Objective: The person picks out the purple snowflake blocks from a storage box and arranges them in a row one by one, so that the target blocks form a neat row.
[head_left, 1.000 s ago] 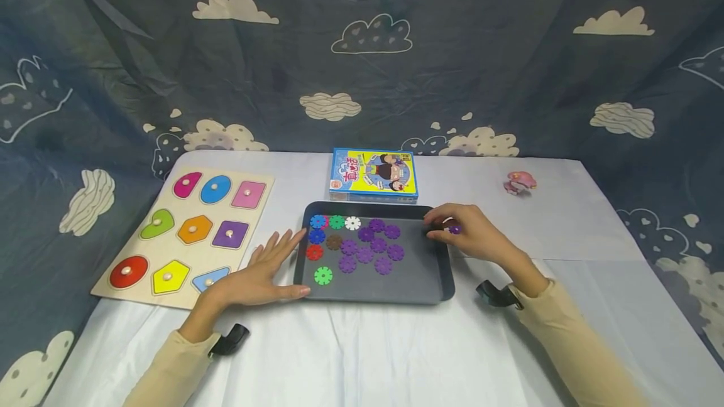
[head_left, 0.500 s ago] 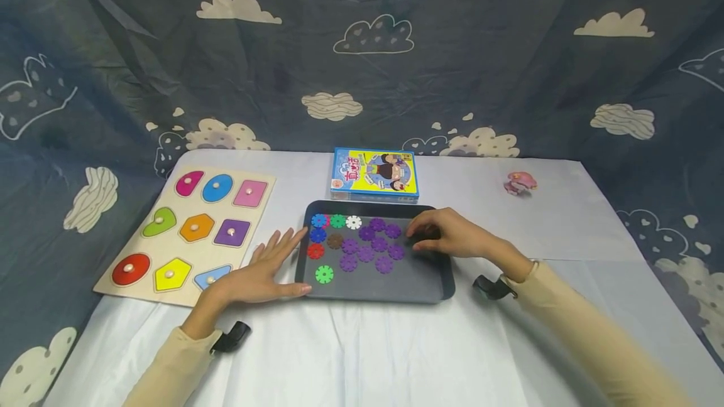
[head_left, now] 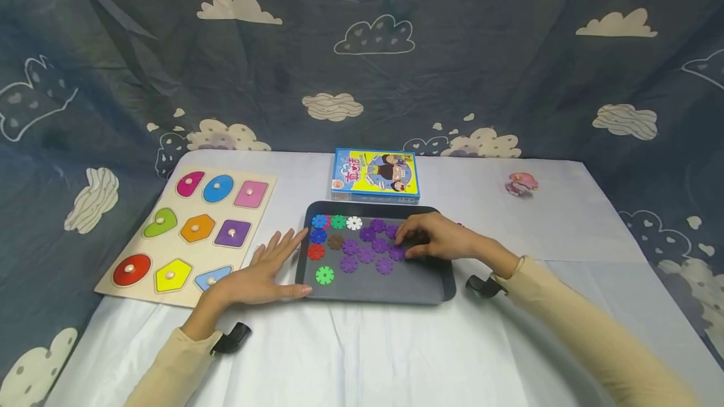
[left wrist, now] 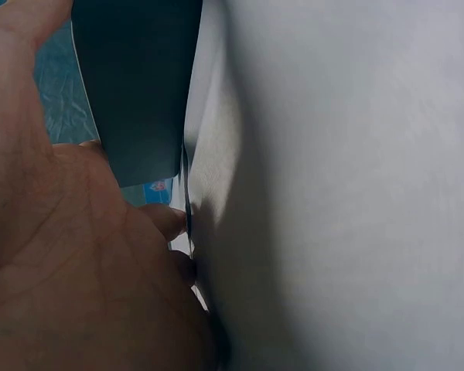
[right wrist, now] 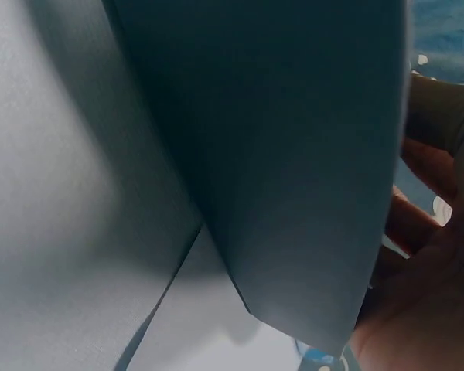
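In the head view a dark grey tray (head_left: 418, 287) holds several small notched plastic discs. Purple discs (head_left: 366, 254) cluster at its middle, some partly under my right fingers. My right hand (head_left: 444, 237) reaches over the tray's right side, fingers bent down at the purple discs, thumb apart from the index finger. Whether it touches a disc is unclear. My left hand (head_left: 254, 278) lies spread along the left rim, thumb and fingertips against it. In the wrist views the tray wall (left wrist: 139, 93) stands beside the left palm (left wrist: 85, 247) and the right hand (right wrist: 425, 270).
Blue, green (head_left: 325, 275), white, red and brown discs sit at the tray's left. A wooden shape puzzle board (head_left: 209, 256) lies left, a card box (head_left: 375, 174) behind the tray, a small pink toy (head_left: 521, 184) at back right. A purple piece (head_left: 460, 225) peeks out behind my right wrist.
My right hand has moved left from the tray's right rim to the purple discs. The purple piece behind it stays outside the tray. My left hand keeps its place.
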The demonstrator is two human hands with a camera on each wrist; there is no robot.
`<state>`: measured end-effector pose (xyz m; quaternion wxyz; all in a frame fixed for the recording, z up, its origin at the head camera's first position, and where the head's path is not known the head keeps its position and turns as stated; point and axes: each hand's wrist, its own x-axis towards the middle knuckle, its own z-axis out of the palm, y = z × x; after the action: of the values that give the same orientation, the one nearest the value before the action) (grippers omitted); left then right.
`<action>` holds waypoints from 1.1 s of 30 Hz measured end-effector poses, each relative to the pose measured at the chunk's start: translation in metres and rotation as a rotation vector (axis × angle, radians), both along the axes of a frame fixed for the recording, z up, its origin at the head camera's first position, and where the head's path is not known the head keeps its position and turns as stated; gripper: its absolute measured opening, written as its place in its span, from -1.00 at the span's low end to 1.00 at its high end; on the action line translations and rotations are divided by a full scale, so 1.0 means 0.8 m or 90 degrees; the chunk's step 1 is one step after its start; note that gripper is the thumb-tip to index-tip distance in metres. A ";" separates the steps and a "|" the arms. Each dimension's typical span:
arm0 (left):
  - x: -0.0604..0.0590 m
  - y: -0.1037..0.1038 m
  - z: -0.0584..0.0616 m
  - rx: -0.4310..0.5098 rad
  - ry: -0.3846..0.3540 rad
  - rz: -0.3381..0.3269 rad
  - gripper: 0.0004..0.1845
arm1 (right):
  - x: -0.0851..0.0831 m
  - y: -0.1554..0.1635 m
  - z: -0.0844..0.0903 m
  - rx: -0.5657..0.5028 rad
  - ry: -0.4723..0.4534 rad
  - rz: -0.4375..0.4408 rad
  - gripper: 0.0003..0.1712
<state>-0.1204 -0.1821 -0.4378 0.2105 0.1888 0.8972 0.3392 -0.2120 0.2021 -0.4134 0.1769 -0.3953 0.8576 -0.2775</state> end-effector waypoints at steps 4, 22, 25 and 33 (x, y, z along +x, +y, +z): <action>0.001 -0.001 0.000 0.000 0.002 0.003 0.14 | 0.000 -0.004 -0.003 -0.003 0.000 0.015 -0.74; 0.002 0.001 -0.001 0.002 0.002 0.003 0.14 | 0.007 -0.010 -0.011 0.014 0.038 0.024 -0.78; 0.002 0.001 0.000 0.002 0.003 0.003 0.14 | 0.007 -0.011 -0.011 0.015 0.037 0.023 -0.78; 0.001 0.002 0.000 0.001 0.001 0.002 0.14 | 0.006 -0.010 -0.014 0.019 0.039 0.021 -0.80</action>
<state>-0.1200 -0.1808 -0.4380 0.2093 0.1876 0.8974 0.3401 -0.2069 0.1944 -0.4243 0.1614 -0.4151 0.8599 -0.2496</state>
